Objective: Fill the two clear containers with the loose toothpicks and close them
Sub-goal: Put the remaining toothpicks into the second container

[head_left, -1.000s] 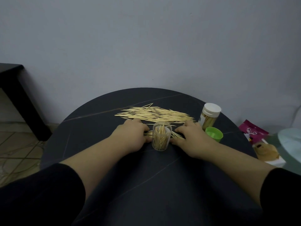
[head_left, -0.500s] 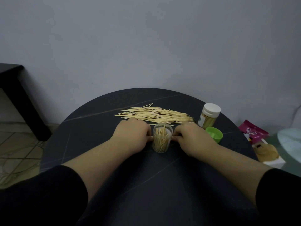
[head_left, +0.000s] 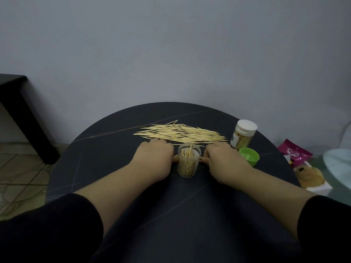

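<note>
**Sam:** Where are the hands?

**Mia:** Both are in the middle of the frame, low on the round dark surface [head_left: 106, 149]. The left hand [head_left: 153, 160] is just left of the open jar [head_left: 188, 172]. The right hand [head_left: 226, 160] is just right of it.

**Sam:** Are they holding the jar?

**Mia:** They are right up against its sides. The fingers on both hands are curled in and tucked under. I can only see the backs of the hands, so I cannot tell if they grip anything.

**Sam:** What is in the jar?

**Mia:** It stands up straight with no lid on. Some toothpicks stand inside it, leaning this way and that.

**Sam:** Where are the loose toothpicks [head_left: 180, 132]?

**Mia:** They lie flat in a long pile just above the hands, nearer the wall [head_left: 171, 54].

**Sam:** And the other jar?

**Mia:** The closed jar [head_left: 242, 140] is to the right of the pile, with a white lid [head_left: 247, 125] on top. It has toothpicks in it too. A green lid [head_left: 249, 156] lies just below it, beside the right hand.

**Sam:** Anything else?

**Mia:** A pink packet [head_left: 294, 155] and a small brown bear [head_left: 309, 176] sit at the right edge, off the surface. A dark table [head_left: 17, 103] is at the left edge.
</note>
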